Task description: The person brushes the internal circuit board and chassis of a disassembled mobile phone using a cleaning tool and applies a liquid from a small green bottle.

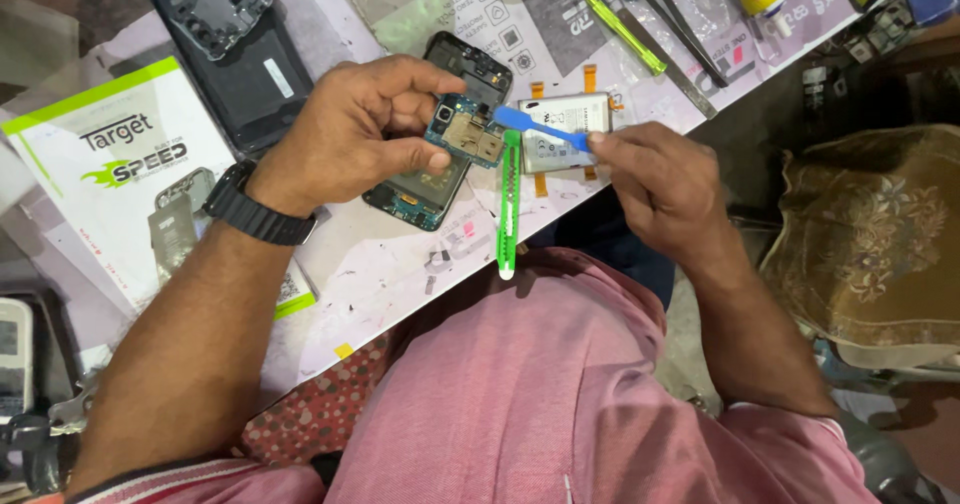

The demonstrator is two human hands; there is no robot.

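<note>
A small circuit board is held over an opened phone and worked with a blue plastic pry tool.

Head view: the circuit board [465, 134] is pinched between the thumb and fingertips of the left hand [350, 134], just above the opened phone [445, 129] lying on the table [380, 264]. The blue pry tool [540, 130] is gripped at its rear end by the closed fingers of the right hand [660, 179], its tip set at the board's 3 o'clock edge. The tool's long axis runs from 4 o'clock to 10 o'clock, tip toward 10. For a clean result, the tip is best kept flat and shallow and the board steadied firmly. A battery [565, 132] lies behind the tool, and a green cutter [510, 204] lies at 6 o'clock of the board.
</note>
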